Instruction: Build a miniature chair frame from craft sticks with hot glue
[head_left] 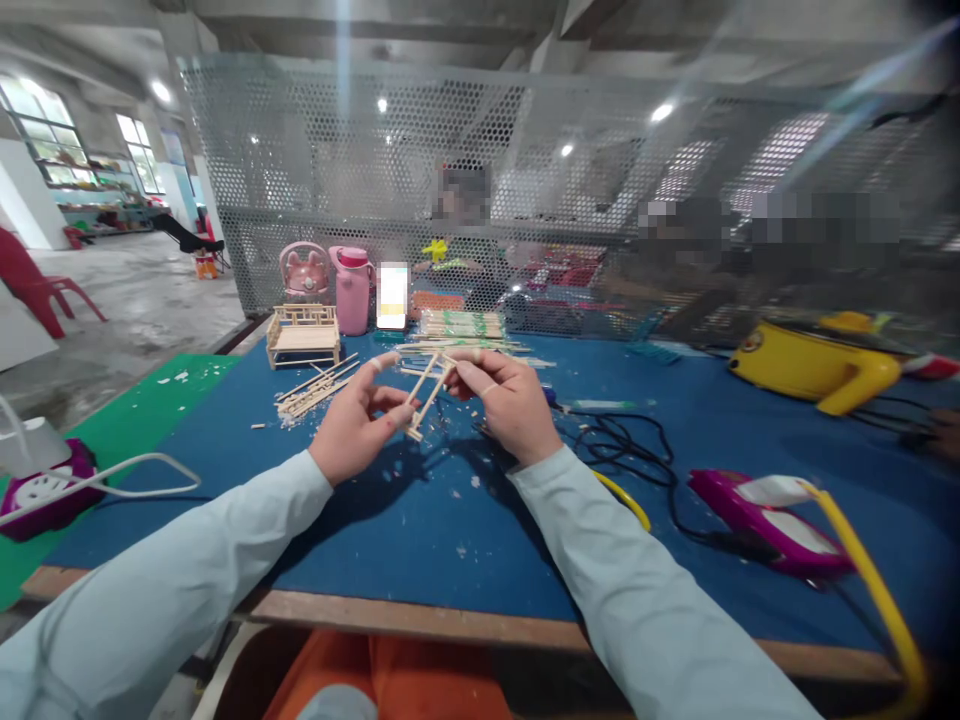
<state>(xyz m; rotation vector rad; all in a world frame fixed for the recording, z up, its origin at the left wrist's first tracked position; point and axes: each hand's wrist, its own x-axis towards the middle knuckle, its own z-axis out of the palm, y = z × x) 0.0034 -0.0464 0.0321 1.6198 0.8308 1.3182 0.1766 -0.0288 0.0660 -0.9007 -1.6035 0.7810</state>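
Between my two hands, a small frame of thin wooden sticks [427, 396] is held tilted above the blue table. My left hand [364, 415] pinches its left side between thumb and fingers, with the index finger stretched past it. At the upper right corner, the thumb and fingers of my right hand [510, 400] are closed on the same frame. Pale tape or bandage wraps some fingertips. A miniature wooden bench [304, 338] stands at the back left. Nearer to my left hand lies a loose pile of cut sticks [311, 393]. Bundled sticks [461, 326] lie behind the hands.
A pink thermos [352, 292] and a lit phone [391, 295] stand before the perforated metal screen [337, 150]. On the right are a yellow electric pot [802, 365], black cables [637, 450] and a purple power strip [772, 525]. Another purple strip [56, 490] sits left. People are behind the screen.
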